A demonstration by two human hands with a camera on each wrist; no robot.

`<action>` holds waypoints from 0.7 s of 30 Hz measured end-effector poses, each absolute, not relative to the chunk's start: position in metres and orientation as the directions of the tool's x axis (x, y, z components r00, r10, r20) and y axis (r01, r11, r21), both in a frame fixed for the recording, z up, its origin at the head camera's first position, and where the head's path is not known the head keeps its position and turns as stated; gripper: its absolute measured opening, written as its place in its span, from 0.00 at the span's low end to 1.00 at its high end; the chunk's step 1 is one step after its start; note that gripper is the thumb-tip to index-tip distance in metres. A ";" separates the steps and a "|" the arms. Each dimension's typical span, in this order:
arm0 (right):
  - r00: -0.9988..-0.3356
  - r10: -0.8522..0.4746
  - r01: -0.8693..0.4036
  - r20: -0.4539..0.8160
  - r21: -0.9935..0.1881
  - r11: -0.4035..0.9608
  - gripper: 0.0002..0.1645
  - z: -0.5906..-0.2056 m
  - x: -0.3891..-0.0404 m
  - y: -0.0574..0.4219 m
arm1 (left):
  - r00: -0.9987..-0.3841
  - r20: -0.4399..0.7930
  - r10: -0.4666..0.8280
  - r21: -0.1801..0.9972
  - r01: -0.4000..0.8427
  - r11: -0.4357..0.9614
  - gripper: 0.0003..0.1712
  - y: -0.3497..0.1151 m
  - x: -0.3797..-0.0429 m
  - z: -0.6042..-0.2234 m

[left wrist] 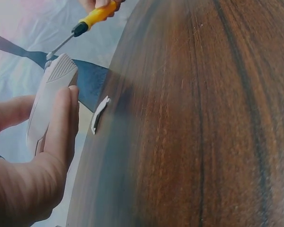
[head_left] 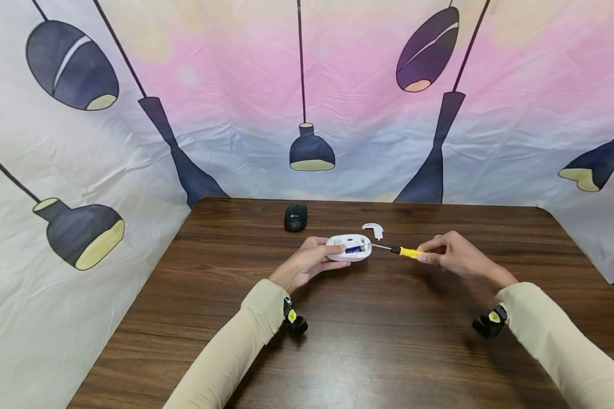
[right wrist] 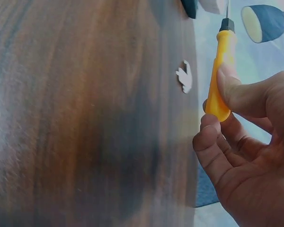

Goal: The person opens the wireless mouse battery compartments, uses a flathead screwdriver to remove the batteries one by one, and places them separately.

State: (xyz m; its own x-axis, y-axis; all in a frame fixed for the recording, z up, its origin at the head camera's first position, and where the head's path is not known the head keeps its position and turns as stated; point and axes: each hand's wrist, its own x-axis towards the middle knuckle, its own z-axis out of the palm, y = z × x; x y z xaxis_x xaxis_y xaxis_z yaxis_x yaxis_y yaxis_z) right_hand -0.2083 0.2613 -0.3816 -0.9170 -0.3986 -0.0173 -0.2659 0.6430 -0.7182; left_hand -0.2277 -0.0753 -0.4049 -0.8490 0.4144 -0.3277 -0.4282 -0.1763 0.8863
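Observation:
In the head view my left hand (head_left: 306, 262) grips a white computer mouse (head_left: 350, 239), underside up, thumb across its edge. A blue battery (head_left: 355, 249) lies in its uncovered compartment. My right hand (head_left: 456, 257) pinches the yellow handle of a screwdriver (head_left: 410, 253). The screwdriver's metal shaft reaches left, its tip at the mouse's right end by the compartment. In the left wrist view the white mouse (left wrist: 52, 97) is seen edge-on between thumb and fingers, the tip at its upper end. The right wrist view shows the yellow handle (right wrist: 220, 80) between thumb and fingers.
A white battery cover (head_left: 374, 229) lies on the brown wooden table (head_left: 378, 341) just behind the held mouse. Farther back and left sits a black mouse (head_left: 295, 217). A patterned cloth backdrop (head_left: 256, 142) hangs behind the table's far edge.

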 end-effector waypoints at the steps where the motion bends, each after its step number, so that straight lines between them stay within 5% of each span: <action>1: -0.919 -0.393 -0.267 -0.014 -0.713 0.648 0.12 -0.380 -0.208 0.262 | -0.850 -0.327 0.414 0.887 -0.427 -0.175 0.24 -0.076 -0.228 -0.405; 21: -0.974 -0.200 -0.088 -0.106 -0.638 0.765 0.16 -0.367 -0.200 0.290 | -0.845 -0.328 0.422 0.895 -0.421 -0.146 0.23 -0.075 -0.227 -0.406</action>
